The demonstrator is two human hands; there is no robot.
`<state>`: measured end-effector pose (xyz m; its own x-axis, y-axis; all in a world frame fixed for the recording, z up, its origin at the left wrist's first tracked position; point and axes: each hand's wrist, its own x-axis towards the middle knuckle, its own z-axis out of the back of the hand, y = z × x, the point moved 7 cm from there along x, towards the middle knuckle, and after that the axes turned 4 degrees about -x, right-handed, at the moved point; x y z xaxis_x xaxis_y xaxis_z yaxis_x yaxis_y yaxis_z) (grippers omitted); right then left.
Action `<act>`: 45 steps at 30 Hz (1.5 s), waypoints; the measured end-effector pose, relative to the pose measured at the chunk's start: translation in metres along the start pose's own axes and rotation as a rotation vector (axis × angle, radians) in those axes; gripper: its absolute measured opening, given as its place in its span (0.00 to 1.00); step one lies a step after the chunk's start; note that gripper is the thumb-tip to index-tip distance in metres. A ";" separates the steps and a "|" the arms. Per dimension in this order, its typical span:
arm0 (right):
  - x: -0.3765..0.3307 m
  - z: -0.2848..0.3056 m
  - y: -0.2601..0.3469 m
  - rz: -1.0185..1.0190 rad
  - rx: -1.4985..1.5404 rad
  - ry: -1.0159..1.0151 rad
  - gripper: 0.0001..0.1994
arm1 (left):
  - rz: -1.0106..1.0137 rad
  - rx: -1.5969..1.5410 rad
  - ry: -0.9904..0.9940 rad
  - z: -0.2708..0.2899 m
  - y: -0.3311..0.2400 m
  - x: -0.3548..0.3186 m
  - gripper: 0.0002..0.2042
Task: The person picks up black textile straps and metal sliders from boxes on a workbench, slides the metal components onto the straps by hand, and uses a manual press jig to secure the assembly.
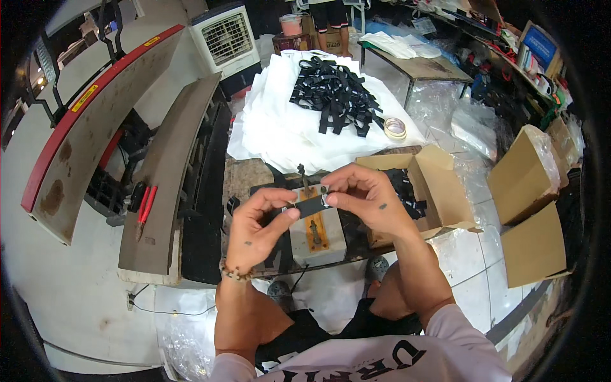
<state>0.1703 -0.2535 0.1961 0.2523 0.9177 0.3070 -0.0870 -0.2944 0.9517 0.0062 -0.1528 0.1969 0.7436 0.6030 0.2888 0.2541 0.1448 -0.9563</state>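
Note:
A short black strap [310,206] is stretched level between my two hands, in front of my chest. My left hand [259,224] pinches its left end between thumb and fingers. At the other end, my right hand [364,198] grips it, with a small light-coloured bit showing by the thumb. Just below and behind the strap stands a pale block-shaped device [334,245] with a rusty orange plate [323,233] and upright bolts. Beyond it, a big heap of black straps [334,92] lies on stacked white sheets [273,127].
An open cardboard box [449,191] with black pieces inside stands right of the device. A tape roll [395,128] rests on the white sheets. Red-handled pliers [147,205] lie on the brown bench [165,165] at left. Another person's legs [331,28] show at the back.

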 end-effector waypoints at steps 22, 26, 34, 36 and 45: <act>0.016 0.000 -0.060 -0.126 -0.136 -0.111 0.06 | 0.075 0.104 -0.084 0.016 0.060 0.023 0.05; 0.017 -0.001 -0.061 -0.140 -0.152 -0.105 0.06 | 0.097 0.144 -0.074 0.017 0.062 0.022 0.06; 0.017 0.000 -0.066 -0.151 -0.135 -0.105 0.06 | 0.132 0.163 -0.050 0.017 0.067 0.024 0.06; 0.017 0.000 -0.068 -0.149 -0.128 -0.102 0.06 | 0.125 0.166 -0.047 0.018 0.069 0.024 0.06; 0.016 0.001 -0.075 -0.167 -0.113 -0.100 0.06 | 0.115 0.150 -0.041 0.017 0.070 0.023 0.06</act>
<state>0.1818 -0.2168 0.1293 0.3659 0.9185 0.1498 -0.1420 -0.1040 0.9844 0.0312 -0.1153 0.1356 0.7361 0.6531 0.1776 0.0715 0.1860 -0.9800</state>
